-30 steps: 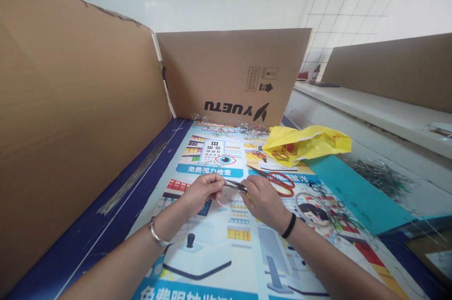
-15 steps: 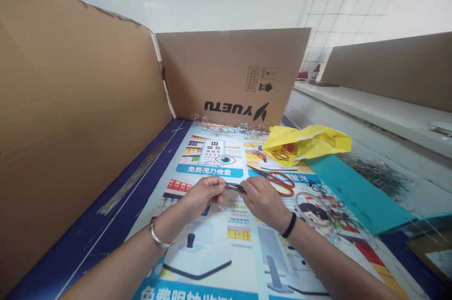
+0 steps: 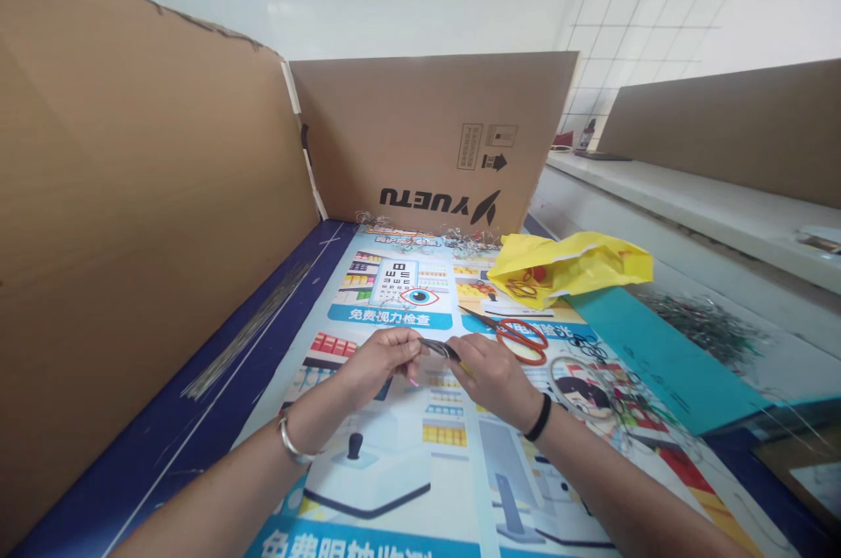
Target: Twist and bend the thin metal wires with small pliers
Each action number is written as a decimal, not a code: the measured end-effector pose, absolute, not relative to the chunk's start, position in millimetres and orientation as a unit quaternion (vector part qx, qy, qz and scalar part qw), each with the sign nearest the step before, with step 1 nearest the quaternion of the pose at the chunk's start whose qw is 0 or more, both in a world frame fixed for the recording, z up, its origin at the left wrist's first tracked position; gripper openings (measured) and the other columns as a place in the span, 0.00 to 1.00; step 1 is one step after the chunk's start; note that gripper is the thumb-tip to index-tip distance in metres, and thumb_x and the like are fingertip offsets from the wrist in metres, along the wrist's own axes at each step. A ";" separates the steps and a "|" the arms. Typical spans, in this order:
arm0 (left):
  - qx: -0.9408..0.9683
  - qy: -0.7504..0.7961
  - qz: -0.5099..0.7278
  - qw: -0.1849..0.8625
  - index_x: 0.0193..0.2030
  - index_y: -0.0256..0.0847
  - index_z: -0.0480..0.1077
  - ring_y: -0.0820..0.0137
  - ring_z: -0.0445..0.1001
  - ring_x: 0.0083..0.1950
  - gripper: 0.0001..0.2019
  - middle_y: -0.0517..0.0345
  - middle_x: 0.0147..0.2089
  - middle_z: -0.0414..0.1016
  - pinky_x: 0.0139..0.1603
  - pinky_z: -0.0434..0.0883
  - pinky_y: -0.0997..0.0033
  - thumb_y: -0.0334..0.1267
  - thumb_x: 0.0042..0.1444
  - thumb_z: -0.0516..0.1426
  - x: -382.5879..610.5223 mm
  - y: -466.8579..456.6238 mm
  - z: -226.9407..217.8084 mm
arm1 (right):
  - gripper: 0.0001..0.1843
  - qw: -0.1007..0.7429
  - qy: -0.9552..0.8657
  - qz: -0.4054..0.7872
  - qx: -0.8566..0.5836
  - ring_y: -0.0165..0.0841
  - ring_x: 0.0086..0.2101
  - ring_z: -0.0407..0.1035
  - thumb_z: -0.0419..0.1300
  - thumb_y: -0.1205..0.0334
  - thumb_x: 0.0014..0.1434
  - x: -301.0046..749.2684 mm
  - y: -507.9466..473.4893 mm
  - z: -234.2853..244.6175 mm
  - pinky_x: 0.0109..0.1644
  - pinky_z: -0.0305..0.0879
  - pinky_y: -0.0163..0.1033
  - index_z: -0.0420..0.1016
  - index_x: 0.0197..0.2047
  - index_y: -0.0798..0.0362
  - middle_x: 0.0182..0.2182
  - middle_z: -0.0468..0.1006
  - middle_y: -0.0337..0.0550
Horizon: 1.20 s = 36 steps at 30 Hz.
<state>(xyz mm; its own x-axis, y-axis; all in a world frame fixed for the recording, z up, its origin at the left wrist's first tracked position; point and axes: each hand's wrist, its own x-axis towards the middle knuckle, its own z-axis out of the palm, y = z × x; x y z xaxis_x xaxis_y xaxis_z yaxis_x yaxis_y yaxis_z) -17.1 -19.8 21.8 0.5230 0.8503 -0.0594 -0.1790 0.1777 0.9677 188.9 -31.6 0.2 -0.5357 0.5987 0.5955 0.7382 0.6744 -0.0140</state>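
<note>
My right hand point(image 3: 496, 370) is closed around a pair of pliers point(image 3: 439, 349); the dark jaws point left and a bit of yellow handle shows below the fingers. My left hand point(image 3: 387, 361) is closed in a pinch at the tip of the jaws. What it pinches is mostly hidden, though a small pink end point(image 3: 413, 382) sticks out under the fingertips. Just beyond my right hand lie scissors point(image 3: 522, 341) with orange-red handles. Both hands are above a printed poster sheet point(image 3: 394, 418).
A yellow bag point(image 3: 578, 264) lies at the back right, near a teal strip point(image 3: 663, 356) and a heap of wire pieces point(image 3: 703, 330). Long thin wires point(image 3: 246, 332) lie at left. Cardboard panels point(image 3: 420, 129) stand behind and left. A wire coil point(image 3: 555, 378) is at right.
The pliers have turned slightly in my right hand, and their jaws show at a different angle. Both hands stay in nearly the same place.
</note>
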 end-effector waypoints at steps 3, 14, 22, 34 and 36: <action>0.519 0.316 0.375 0.700 0.30 0.34 0.67 0.78 0.65 0.22 0.12 0.60 0.24 0.67 0.28 0.66 0.75 0.43 0.49 0.59 -16.9 -19.9 22.4 | 0.09 0.292 -0.866 -0.089 -0.396 0.33 0.35 0.67 0.50 0.62 0.60 189.5 -30.4 -3.5 0.37 0.63 0.38 0.65 0.44 0.53 0.32 0.73 0.45; 0.493 0.292 0.375 0.729 0.31 0.36 0.64 0.78 0.64 0.22 0.12 0.62 0.23 0.65 0.27 0.64 0.76 0.43 0.50 0.58 -18.6 -19.7 19.3 | 0.08 0.317 -0.870 -0.065 -0.373 0.34 0.37 0.65 0.52 0.62 0.59 189.2 -30.1 -1.8 0.39 0.63 0.39 0.65 0.42 0.53 0.34 0.71 0.46; 0.519 0.275 0.325 0.741 0.27 0.36 0.63 0.77 0.63 0.21 0.10 0.62 0.21 0.64 0.27 0.61 0.75 0.41 0.50 0.57 -21.7 -20.8 23.2 | 0.09 0.301 -0.881 -0.089 -0.353 0.35 0.36 0.63 0.51 0.62 0.59 189.7 -30.8 -0.2 0.39 0.61 0.40 0.66 0.42 0.54 0.33 0.70 0.46; 0.487 0.242 0.259 0.799 0.26 0.34 0.66 0.78 0.60 0.18 0.05 0.60 0.20 0.63 0.21 0.54 0.74 0.34 0.45 0.56 -23.4 -25.2 22.6 | 0.07 0.275 -0.897 -0.143 -0.315 0.34 0.32 0.60 0.49 0.66 0.57 190.4 -33.9 5.3 0.36 0.57 0.40 0.67 0.37 0.55 0.29 0.68 0.46; 0.490 0.239 0.255 0.799 0.27 0.34 0.66 0.78 0.59 0.18 0.04 0.61 0.19 0.63 0.21 0.54 0.74 0.34 0.46 0.55 -23.2 -26.0 23.4 | 0.07 0.271 -0.897 -0.153 -0.313 0.34 0.31 0.59 0.49 0.66 0.57 190.6 -33.6 5.0 0.35 0.56 0.40 0.67 0.36 0.55 0.28 0.68 0.45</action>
<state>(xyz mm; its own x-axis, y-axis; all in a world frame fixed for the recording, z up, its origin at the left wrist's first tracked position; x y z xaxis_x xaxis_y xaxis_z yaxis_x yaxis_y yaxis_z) -23.2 -26.0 23.4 0.7557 0.6416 -0.1314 -0.1738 0.3900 0.9043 190.6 -33.6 5.0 -0.6571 0.4791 0.5820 0.6449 0.7570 0.1050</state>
